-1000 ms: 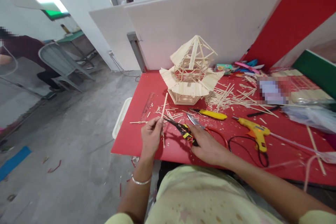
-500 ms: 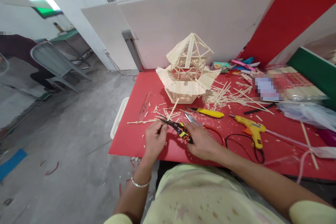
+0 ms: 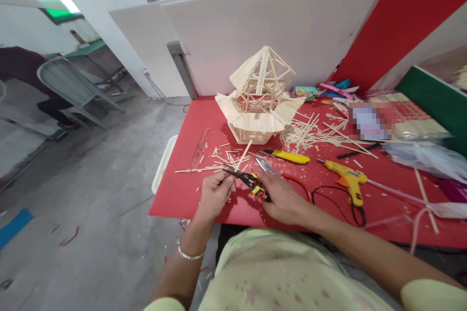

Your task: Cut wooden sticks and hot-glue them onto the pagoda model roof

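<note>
Pale, straw-coloured wood makes up the thin stick [image 3: 243,156] in the left grip [image 3: 215,194], pinched between thumb and fingers. It is slim and straight, its far end slanting away from that grip and rightward, toward the foot of the pagoda-like model [image 3: 255,122]. The right grip [image 3: 283,199] is wrapped around the handles of the scissors [image 3: 251,182], dark in the blades and patterned yellow, black and red at the handles. The blades point leftward from the right grip and cross the stick just beside the left fingertips; whether they bite into it I cannot tell.

Beyond both grips stands the model, of the same pale wood: a closely slatted lower roof flaring outward, open lattice above, and a peaked top, slatted on its left and bare-ribbed on its right. Past the left grip, short stick pieces [image 3: 231,159] and a clear ruler [image 3: 200,148] lie on the red counter [image 3: 175,199]. Just beyond the right grip are a red-handled metal tool [image 3: 265,165] and a yellow knife [image 3: 292,157]; to its right lies a yellow glue gun [image 3: 349,178].
</note>
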Demonstrator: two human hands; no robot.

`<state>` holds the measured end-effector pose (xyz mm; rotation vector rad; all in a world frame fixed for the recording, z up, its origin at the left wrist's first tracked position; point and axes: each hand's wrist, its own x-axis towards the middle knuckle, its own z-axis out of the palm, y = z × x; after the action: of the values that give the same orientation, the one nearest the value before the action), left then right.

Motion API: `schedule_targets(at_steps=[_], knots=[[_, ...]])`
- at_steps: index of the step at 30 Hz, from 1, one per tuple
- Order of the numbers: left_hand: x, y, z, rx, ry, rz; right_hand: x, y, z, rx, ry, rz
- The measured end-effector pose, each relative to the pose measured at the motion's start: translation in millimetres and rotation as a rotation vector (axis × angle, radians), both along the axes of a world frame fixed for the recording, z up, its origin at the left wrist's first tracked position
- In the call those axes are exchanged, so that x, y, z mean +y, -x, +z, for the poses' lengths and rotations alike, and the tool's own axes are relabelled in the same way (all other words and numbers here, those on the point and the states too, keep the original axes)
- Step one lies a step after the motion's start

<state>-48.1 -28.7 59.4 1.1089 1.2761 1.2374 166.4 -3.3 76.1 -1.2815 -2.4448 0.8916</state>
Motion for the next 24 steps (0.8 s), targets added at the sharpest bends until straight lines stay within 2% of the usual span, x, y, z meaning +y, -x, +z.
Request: schedule_targets(at_steps=[6,10,12,15,16,18,20,22,24], knots=[[3,0,1.4,-0.049,0.009,-0.002,1,-5,-10.4,0.006,0.047,-0.002],[3,3,7.5,0.037,-0.040,-0.009,1,-9,-1.4,0.112,0.181,-0.035],[3,3,5.7,0.053,-0.072,-0.007,0,-9,7.4,0.240,0.411,-0.024],[8,7,-4.0,-0.005,-0.119,0.016,-6,-7,16.5,0.482,0.941,-0.059],[12,8,-7.7,0.006,-0.147,0.032,-8,-6,17.1,0.552,1.068,-0.095],[22,13,-13.6,0.085,-0.222,0.083,-11,-4,15.0,0.660,1.207,-0.149],[34,16,-16.4,0.155,-0.305,0.149,-12,-1,9.8,0.727,1.288,-0.135],[43,15,-16.3,0.137,-0.347,0.194,-10,1,3.6,0.776,1.385,-0.071],[48,10,-13.9,0.037,-0.319,0.150,-7,2,-1.2,0.800,1.465,0.003]])
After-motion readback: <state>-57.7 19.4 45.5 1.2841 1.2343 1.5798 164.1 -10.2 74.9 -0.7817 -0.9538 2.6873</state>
